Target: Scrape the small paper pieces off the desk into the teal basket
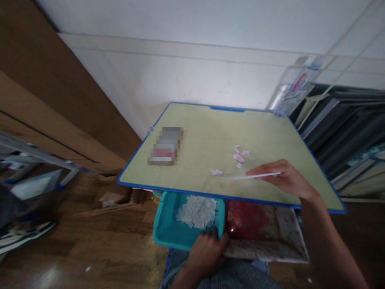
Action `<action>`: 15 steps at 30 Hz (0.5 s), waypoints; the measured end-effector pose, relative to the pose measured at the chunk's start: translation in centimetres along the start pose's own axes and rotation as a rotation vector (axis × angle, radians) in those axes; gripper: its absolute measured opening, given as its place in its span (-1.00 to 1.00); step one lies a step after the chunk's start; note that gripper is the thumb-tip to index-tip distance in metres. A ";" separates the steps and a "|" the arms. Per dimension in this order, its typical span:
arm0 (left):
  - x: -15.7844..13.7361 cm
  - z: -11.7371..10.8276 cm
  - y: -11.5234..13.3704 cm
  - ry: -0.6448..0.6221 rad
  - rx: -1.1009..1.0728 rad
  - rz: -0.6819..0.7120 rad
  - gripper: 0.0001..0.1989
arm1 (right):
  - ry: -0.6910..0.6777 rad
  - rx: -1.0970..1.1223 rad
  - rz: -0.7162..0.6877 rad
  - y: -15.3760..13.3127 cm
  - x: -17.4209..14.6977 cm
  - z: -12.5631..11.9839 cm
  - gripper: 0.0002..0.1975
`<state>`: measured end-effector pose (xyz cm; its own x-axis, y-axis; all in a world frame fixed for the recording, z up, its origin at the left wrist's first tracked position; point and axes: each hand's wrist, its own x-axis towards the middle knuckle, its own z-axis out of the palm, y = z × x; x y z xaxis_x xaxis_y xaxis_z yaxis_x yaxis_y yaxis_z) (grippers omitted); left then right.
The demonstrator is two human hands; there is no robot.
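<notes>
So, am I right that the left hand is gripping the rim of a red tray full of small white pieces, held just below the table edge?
Not quite: the tray is teal, not red. The head view shows the left hand gripping its near rim, with the small white pieces heaped inside, just below the table edge. The red you noticed is on a separate stained sheet beside it.

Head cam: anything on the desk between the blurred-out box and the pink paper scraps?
Nothing: in the head view the desk top is bare between the blurred box and the pink paper scraps.

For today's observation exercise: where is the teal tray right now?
The teal tray sits below the table's near edge, gripped by the left hand, beside a red-stained tray.
</notes>
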<state>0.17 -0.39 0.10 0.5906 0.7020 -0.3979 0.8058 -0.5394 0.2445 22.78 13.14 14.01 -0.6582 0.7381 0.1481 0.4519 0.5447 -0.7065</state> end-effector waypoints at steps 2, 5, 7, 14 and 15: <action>0.0 0.2 -0.1 0.017 -0.002 0.003 -0.58 | 0.000 0.037 -0.041 0.0 1.1 0.9 -0.77; 0.0 0.5 -0.1 0.040 -0.003 0.009 -0.56 | -0.052 0.068 -0.099 0.2 2.8 2.0 -0.77; 0.0 0.6 -0.1 0.046 -0.002 0.000 -0.56 | -0.106 0.068 -0.120 0.5 3.5 2.4 -0.78; 0.0 0.4 0.1 0.016 -0.016 -0.019 -0.56 | -0.264 0.192 -0.067 1.6 2.6 1.1 -0.75; 0.0 0.3 0.1 0.016 -0.016 -0.015 -0.56 | -0.278 0.225 -0.050 1.8 2.2 0.7 -0.74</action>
<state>0.20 -0.60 -0.11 0.5790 0.7174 -0.3873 0.8151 -0.5214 0.2526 21.73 15.44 12.54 -0.8285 0.5598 0.0140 0.2918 0.4530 -0.8424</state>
